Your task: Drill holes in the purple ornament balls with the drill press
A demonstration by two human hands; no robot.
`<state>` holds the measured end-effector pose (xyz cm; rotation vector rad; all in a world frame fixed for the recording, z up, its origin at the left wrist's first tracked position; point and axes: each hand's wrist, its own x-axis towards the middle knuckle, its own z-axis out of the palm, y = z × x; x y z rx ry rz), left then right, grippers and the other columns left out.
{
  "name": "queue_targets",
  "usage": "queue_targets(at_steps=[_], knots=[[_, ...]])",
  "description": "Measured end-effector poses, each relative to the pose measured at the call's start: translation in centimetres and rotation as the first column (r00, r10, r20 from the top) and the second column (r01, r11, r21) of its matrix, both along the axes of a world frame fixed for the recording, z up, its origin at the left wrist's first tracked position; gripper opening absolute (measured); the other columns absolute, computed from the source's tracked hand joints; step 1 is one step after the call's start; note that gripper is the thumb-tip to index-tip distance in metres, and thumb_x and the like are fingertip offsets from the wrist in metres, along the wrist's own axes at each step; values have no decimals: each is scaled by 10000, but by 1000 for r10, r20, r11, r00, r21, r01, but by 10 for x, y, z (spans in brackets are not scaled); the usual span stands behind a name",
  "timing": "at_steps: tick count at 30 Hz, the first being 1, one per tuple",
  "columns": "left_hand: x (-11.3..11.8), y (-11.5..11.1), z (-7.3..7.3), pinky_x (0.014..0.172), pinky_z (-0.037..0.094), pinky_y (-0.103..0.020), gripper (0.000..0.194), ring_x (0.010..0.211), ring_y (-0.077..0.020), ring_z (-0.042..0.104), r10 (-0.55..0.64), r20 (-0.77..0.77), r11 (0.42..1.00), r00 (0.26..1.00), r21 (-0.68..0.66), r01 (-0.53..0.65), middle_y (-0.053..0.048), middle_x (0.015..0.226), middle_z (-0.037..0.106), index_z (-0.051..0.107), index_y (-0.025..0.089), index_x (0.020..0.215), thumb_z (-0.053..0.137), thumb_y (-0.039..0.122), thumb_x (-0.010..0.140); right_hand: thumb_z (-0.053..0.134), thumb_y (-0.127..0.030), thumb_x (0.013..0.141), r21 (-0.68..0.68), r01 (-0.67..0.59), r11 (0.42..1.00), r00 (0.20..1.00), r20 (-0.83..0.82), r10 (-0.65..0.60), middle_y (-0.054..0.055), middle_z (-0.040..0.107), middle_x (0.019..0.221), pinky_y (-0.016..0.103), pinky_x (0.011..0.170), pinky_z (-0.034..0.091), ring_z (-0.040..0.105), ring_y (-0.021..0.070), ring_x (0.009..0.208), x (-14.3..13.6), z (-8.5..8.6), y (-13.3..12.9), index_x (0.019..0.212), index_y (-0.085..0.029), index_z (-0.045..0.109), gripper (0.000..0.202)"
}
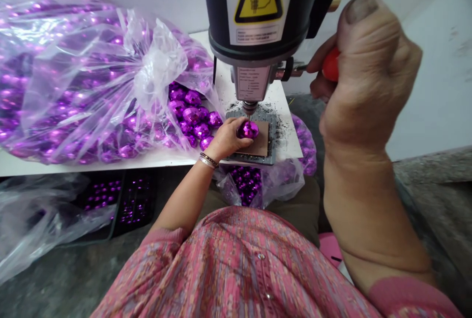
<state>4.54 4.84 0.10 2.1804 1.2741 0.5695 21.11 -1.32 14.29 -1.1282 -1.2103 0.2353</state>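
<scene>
A black and grey drill press (252, 38) stands over a wooden block (262, 140) on its grey base plate (272, 153). My left hand (228, 138) grips a shiny purple faceted ball (248, 130) on the block, directly beneath the chuck (250, 107). The drill tip seems to meet the top of the ball; exact contact is too small to tell. Raised at the right, my right hand (368, 62) is closed around the red knob (331, 65) of the press lever. Loose purple balls (191, 115) lie just left of my left hand.
A big clear plastic bag (73, 82) of purple balls covers the left of the white table (165, 159). Dark shavings surround the base plate. Below the table edge, another bag (247, 185) holds purple balls, and dark crates (134, 200) stand at the lower left.
</scene>
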Motion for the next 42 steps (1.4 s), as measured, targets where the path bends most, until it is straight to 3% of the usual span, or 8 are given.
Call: queue_targets(at_steps=[4, 10, 16, 27, 39, 42], knots=[[-2, 4, -6, 1035, 485, -325, 645, 1111, -218, 656, -21, 100, 991, 995, -128, 34, -60, 1226, 705, 622, 161, 1329, 784, 218, 708, 421, -402, 969, 88, -48, 995, 998, 54, 43, -9, 462, 594, 132, 664, 429, 494, -5, 632, 8, -11, 2, 704, -81, 525, 429], [-2, 5, -11, 1093, 454, -348, 709, 1200, -234, 644, 34, 158, 978, 987, -210, 0, -73, 1313, 695, 610, 158, 1362, 807, 219, 684, 420, -541, 932, -3, 19, 1000, 998, 64, -19, -42, 458, 657, 99, 646, 323, 408, -75, 610, 7, -24, -7, 702, -71, 464, 526], [-2, 1, -8, 1064, 472, -332, 690, 1183, -240, 656, 20, 155, 982, 988, -188, 10, -88, 1292, 706, 620, 143, 1352, 807, 211, 692, 446, -497, 950, 20, 89, 996, 982, 165, -91, -38, 453, 622, 123, 603, 299, 415, -47, 601, 7, -46, -16, 714, -67, 492, 493], [-5, -1, -12, 1058, 467, -348, 644, 1174, -246, 651, 2, 208, 982, 978, -185, 37, -76, 1277, 709, 633, 166, 1318, 824, 245, 708, 481, -504, 929, 98, 141, 985, 977, 150, -154, -26, 531, 692, 168, 626, 370, 511, -4, 648, 9, -80, -15, 759, -109, 571, 440], [-5, 0, -18, 1036, 464, -316, 595, 1152, -232, 645, -10, 226, 987, 974, -152, 46, -51, 1222, 721, 654, 177, 1290, 802, 232, 717, 444, -400, 955, 208, 99, 973, 989, 86, -119, -25, 570, 756, 183, 675, 466, 589, 15, 708, 3, -117, -6, 826, -141, 578, 318], [-6, 0, -17, 1005, 475, -306, 593, 1131, -227, 653, -7, 208, 987, 978, -156, 41, -48, 1213, 722, 651, 179, 1287, 797, 242, 716, 438, -383, 960, 244, 72, 967, 990, 99, -99, -24, 576, 758, 164, 652, 455, 590, 9, 705, 2, -113, -8, 815, -138, 570, 315]])
